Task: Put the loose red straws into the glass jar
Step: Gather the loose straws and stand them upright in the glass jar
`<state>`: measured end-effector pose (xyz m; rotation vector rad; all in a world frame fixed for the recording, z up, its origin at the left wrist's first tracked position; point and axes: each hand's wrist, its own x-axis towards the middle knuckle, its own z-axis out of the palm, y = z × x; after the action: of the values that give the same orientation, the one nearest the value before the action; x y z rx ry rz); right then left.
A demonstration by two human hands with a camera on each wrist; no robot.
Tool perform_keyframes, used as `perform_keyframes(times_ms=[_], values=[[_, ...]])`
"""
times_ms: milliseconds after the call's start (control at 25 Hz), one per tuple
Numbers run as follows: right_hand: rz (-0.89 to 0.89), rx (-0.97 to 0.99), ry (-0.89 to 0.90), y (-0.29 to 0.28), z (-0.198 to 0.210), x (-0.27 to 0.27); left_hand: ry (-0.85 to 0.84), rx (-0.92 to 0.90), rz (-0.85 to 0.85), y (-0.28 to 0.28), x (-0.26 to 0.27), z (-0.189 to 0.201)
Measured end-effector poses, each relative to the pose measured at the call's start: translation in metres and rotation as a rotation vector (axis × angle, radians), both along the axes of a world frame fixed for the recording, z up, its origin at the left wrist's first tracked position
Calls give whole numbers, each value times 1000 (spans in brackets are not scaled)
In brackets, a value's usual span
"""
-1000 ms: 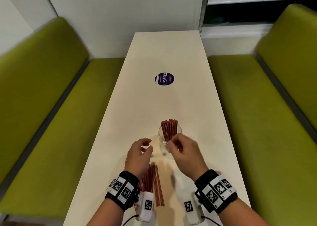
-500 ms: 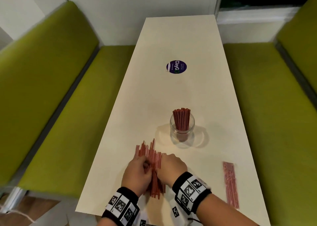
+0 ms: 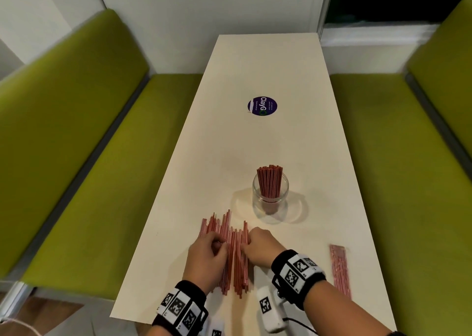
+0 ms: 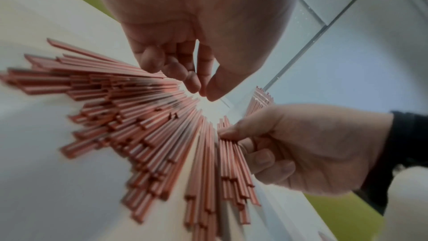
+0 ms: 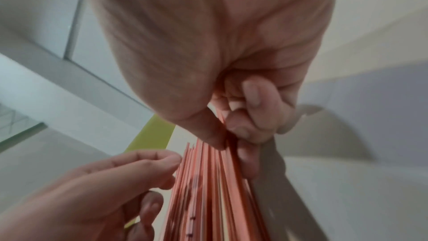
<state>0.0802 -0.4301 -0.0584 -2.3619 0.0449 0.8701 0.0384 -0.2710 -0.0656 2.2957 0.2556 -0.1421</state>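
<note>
Loose red straws (image 3: pixel 233 254) lie fanned out on the white table (image 3: pixel 178 208) near its front edge. Behind them stands the glass jar (image 3: pixel 270 199) with a bundle of red straws upright in it. My right hand (image 3: pixel 249 241) pinches a bunch from the pile's right side; thumb and fingers (image 5: pixel 243 127) clamp the straws (image 5: pixel 208 180). My left hand (image 3: pixel 218 245) rests on the pile's left side with curled fingers (image 4: pixel 192 81) just over the straws (image 4: pixel 139 116). Whether any straw lies between them is not plain.
A wrapped packet of red straws (image 3: pixel 341 269) lies near the table's right front edge. A round purple sticker (image 3: pixel 262 106) sits mid-table. Green benches (image 3: pixel 76 157) flank the table on both sides, with a white wall behind it.
Both hands came down from beside the jar to the loose pile a second ago. Over the last half second they have stayed on it, the right hand taking hold of a bunch.
</note>
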Motion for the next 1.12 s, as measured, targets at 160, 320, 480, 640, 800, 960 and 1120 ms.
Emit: perform_keyframes(times_ms=[160,320,480,640,800,960,1120], values=[[-105,450,93,-18,13,-7,148,-322,39,-7,3,14],[39,724,184,-26,40,-14,349,-948,-31,-30,2,36],[-87,875,190,-28,42,-20,312,-1149,109,-49,6,53],[-377,1247,444,-30,29,-37,247,-1172,180,-51,8,50],[-560,1316,475,-36,25,-42,160,-1280,273,-57,5,51],[-703,1343,413,-41,30,-44,65,-1076,158,-59,-2,53],[-648,1282,297,-44,32,-46,71,-928,20,-61,-11,53]])
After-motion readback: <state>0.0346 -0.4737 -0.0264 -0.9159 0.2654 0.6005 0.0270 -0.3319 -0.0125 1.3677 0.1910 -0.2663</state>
